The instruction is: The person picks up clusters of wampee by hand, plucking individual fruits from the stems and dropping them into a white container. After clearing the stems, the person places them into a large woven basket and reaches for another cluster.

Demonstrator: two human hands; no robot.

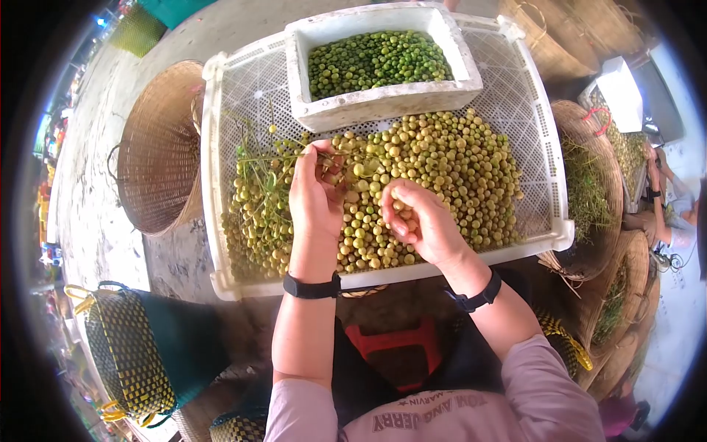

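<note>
My left hand [317, 193] is closed on a thin fruit stem, over a white plastic crate tray [541, 169]. Small yellow-green round fruits [464, 158] cover much of the tray beneath both hands. To the right, my right hand [420, 217] hovers above the loose fruits with its fingers curled; what it holds, if anything, is hidden. Stems with fruits still attached [258, 184] lie in a heap left of my left hand. A white foam box [383, 103] rests on the tray's far side, with small dark green fruits [379, 59] inside.
A tall wicker basket [158, 155] stands left of the tray. On the right, another basket [578, 118] holds green stems [585, 191]. A woven yellow-black bag [132, 353] is at lower left, a red stool [398, 345] below. Another person's arm [654, 180] shows far right.
</note>
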